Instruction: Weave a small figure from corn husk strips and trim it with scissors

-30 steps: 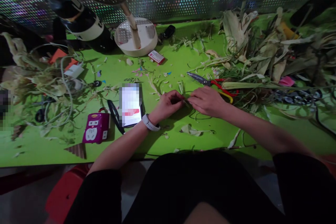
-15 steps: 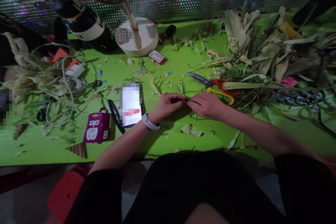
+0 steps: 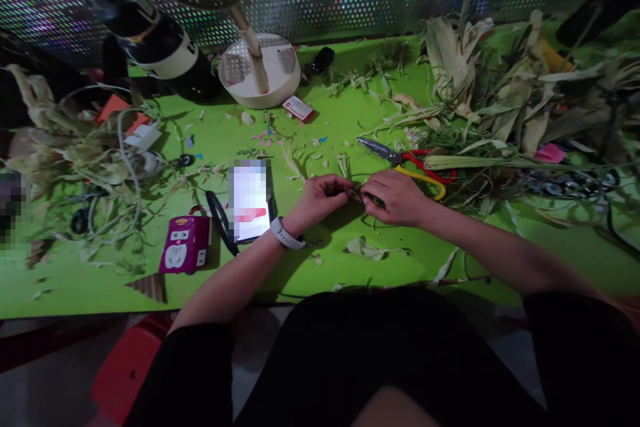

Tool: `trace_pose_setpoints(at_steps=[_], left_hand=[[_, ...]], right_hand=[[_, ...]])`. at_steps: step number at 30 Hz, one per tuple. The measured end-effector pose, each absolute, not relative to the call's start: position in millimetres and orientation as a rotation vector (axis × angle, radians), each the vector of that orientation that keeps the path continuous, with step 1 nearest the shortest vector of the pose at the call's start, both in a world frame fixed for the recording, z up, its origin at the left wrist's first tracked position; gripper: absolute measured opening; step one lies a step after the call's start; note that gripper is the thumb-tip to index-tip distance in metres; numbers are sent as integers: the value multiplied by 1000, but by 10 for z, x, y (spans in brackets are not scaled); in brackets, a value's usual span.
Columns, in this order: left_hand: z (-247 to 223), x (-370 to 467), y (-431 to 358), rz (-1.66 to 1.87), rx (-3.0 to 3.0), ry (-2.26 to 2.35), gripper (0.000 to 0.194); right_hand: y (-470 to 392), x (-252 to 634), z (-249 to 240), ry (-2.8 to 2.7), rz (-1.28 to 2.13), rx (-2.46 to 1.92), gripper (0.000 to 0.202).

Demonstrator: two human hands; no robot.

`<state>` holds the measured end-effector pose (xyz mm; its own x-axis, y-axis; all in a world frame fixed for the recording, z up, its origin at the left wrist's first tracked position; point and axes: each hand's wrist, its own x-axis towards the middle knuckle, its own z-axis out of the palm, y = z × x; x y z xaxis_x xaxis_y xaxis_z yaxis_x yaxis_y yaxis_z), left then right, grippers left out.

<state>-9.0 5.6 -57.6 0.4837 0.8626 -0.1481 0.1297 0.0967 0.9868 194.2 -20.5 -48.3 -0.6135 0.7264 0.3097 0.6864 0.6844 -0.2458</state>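
Between my two hands is a small, thin strip of dried plant (image 3: 356, 193), mostly covered by my fingers. My left hand (image 3: 325, 197), with a pale wristband (image 3: 287, 233), pinches one end of it between thumb and forefinger. From the other side my right hand (image 3: 393, 197) pinches it too, its fingers curled. Just behind my right hand lie scissors (image 3: 385, 150) with red and yellow handles, blades pointing left. A lit phone (image 3: 253, 200) lies left of my left wrist. Nearer me, a curled dry leaf (image 3: 367, 249) rests on the green table (image 3: 320, 273).
Dried corn husks (image 3: 455, 67) and stalks are heaped at the right. More dry plant scraps (image 3: 60, 127) and a white cable lie left. A purple power socket (image 3: 185, 245), a fan base (image 3: 260, 73), a small red-and-white box (image 3: 299, 109) and a large dark bottle (image 3: 170, 47) stand around.
My right hand's fingers have curled in more and rolled slightly, so a dark gap shows beneath them. My left hand stays almost in place, still pinching.
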Motion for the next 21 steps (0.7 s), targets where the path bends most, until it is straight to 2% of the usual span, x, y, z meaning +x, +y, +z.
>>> trace_pose_setpoints(at_steps=[9,21], left_hand=[[-565,-86,46,688,1431,918,18],[-605,-92,59,730,1378,883,19]], right_hand=[[-164,1863,-439,-2399,460,-1365,31],[-188,1897,-541,-2379,571,-1262,16]])
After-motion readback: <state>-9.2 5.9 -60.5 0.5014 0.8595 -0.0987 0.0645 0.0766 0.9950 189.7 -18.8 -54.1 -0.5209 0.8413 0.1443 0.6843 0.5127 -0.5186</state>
